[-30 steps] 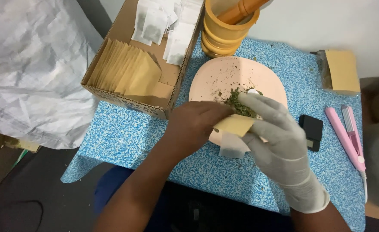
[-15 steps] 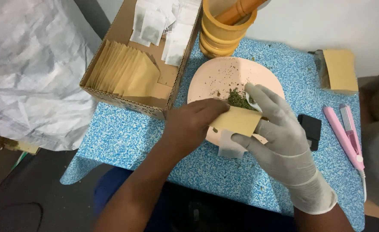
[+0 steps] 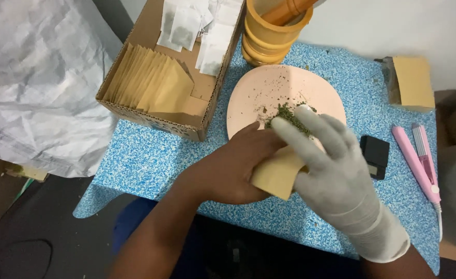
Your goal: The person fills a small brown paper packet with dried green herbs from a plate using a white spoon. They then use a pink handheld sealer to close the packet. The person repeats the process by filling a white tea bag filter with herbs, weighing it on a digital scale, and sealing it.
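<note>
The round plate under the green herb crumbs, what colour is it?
Pale pink, the round plate shows best in the head view, dusted with green crumbs.
</note>
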